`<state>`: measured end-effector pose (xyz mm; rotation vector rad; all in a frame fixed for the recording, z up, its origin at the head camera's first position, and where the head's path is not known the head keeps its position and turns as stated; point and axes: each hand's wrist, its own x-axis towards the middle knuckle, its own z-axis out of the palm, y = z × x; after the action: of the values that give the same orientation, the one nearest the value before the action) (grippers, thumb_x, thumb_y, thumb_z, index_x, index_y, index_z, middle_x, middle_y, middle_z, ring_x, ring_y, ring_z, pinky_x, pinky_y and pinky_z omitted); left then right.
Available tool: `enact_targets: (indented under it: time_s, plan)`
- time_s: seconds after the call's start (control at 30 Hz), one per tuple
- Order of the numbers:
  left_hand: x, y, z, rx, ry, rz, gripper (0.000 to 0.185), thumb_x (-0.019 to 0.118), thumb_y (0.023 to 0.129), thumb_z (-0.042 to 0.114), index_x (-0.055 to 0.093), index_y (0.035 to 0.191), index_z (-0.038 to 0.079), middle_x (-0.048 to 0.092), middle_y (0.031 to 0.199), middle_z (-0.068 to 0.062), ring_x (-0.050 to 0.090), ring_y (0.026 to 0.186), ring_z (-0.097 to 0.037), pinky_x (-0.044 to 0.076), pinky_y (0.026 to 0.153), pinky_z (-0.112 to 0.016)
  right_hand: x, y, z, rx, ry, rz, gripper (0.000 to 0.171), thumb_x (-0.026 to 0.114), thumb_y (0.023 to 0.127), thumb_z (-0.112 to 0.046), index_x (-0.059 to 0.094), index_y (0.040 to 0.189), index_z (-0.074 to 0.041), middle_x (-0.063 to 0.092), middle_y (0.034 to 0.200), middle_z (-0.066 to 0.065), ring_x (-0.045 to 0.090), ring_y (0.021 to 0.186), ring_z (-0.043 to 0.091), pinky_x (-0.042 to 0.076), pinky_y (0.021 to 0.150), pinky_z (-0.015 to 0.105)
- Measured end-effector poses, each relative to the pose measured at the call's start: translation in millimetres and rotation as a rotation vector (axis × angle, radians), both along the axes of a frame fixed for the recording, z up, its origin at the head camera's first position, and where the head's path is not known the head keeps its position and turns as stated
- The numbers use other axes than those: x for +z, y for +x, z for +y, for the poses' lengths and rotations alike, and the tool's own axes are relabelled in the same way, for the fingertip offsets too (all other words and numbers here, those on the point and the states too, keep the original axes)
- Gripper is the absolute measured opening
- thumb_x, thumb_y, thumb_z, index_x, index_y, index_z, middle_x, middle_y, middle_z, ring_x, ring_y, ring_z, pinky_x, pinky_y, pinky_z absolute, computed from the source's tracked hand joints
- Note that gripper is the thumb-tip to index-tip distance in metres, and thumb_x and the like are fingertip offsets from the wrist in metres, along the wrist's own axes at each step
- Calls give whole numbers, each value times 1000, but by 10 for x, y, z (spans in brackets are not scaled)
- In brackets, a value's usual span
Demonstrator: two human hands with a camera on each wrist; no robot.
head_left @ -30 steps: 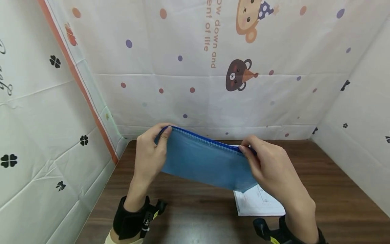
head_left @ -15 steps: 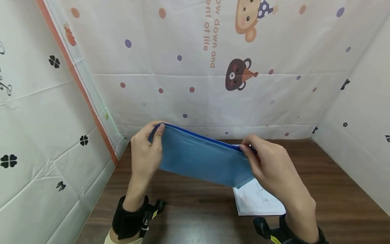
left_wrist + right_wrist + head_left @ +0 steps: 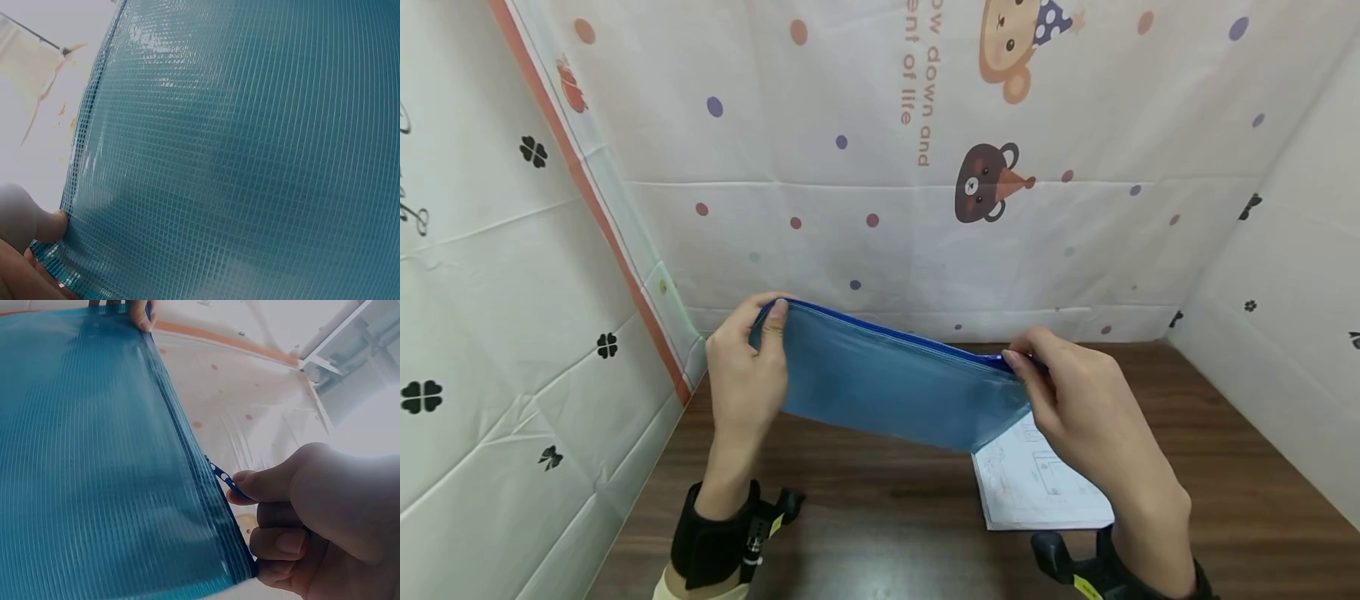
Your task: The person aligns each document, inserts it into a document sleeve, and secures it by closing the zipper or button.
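A blue translucent mesh zipper pouch [image 3: 887, 379] is held up above the table, its dark blue zipper edge [image 3: 880, 327] on top and sloping down to the right. My left hand [image 3: 748, 367] grips the upper left corner, thumb on the near face. In the left wrist view the mesh fills most of the picture, with the thumb [image 3: 47, 225] at its edge. My right hand [image 3: 1075, 400] is at the other end of the zipper. The right wrist view shows its thumb and forefinger pinching the blue zipper pull [image 3: 224, 478], while other fingers lie by the pouch's corner.
A white stack of paper with line drawings [image 3: 1037, 487] lies on the dark wood table [image 3: 880, 517], partly under the pouch and right arm. Patterned white cloth [image 3: 850, 167] stands behind and at both sides. Black wrist straps [image 3: 715, 537] sit on both wrists.
My left hand has moved left and slightly up, drawing the pouch with it. My right hand has shifted a little to the right in the last half second. More of the paper shows.
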<state>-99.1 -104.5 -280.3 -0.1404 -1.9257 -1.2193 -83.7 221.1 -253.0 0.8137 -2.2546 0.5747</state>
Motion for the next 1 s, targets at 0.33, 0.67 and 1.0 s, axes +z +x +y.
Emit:
enact_targets:
  time_s: [0.33, 0.67, 1.0]
  plan:
    - [24, 8, -159, 84, 48, 9, 39, 53, 113, 33, 76, 119, 3, 72, 97, -10, 53, 75, -19, 39, 68, -33, 10, -4, 90, -44, -40, 66, 13, 76, 94, 3, 69, 100, -6, 47, 68, -8, 39, 57, 7, 32, 56, 18]
    - [32, 16, -196, 108, 50, -7, 37, 54, 112, 32, 77, 119, 4, 63, 82, -11, 48, 65, -22, 37, 62, -33, 7, 1, 153, -138, -105, 99, 15, 75, 94, 4, 69, 107, 0, 54, 70, 1, 40, 58, 11, 30, 54, 18]
    - [30, 17, -270, 142, 47, 2, 36, 56, 111, 35, 78, 119, 7, 55, 74, -9, 41, 57, -22, 33, 55, -31, 10, -1, 146, -199, -220, 147, 14, 73, 98, 0, 71, 110, 7, 62, 72, 12, 41, 58, 15, 29, 56, 16]
